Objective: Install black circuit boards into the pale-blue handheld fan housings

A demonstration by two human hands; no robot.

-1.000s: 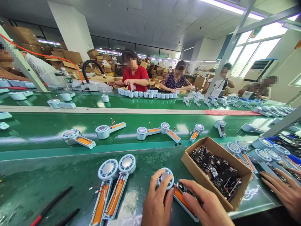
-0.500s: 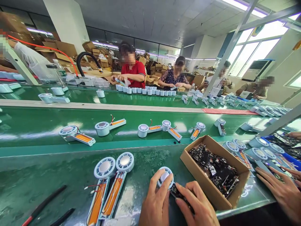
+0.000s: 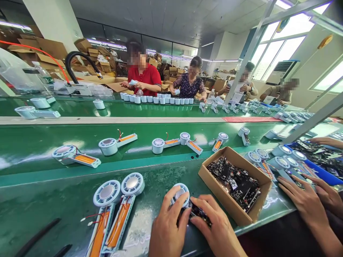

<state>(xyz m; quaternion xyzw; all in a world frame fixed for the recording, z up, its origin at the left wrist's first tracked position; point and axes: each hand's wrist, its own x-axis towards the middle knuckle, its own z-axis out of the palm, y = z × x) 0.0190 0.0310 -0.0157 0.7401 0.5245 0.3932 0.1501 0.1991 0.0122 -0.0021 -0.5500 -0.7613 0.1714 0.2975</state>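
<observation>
A light-blue handheld fan (image 3: 181, 195) with a slotted round head lies on the green worktop in front of me. My left hand (image 3: 169, 221) grips its round head, fingers bent over the rim. The fingers of my right hand (image 3: 211, 223) close on a black circuit board (image 3: 197, 211) at the handle, whose far part is hidden under them. To the left lie two more fans, a near one (image 3: 132, 185) and another (image 3: 107, 194), with orange batteries in their open handles and thin red wires showing. Just right of my hands stands a cardboard box (image 3: 222, 205) of loose circuit boards.
Across the front belt (image 3: 80, 134) several open fans lie spaced out. A co-worker's hands (image 3: 305, 200) work at the right, beside more fans and a blue bin (image 3: 325, 173) of boards. Black cables (image 3: 40, 235) lie front left. More people sit beyond the belts.
The view has swung slightly to the right, so most things sit further left. Both my hands stay on the fan and board. Across the belt, the co-worker in red has raised the piece in hand.
</observation>
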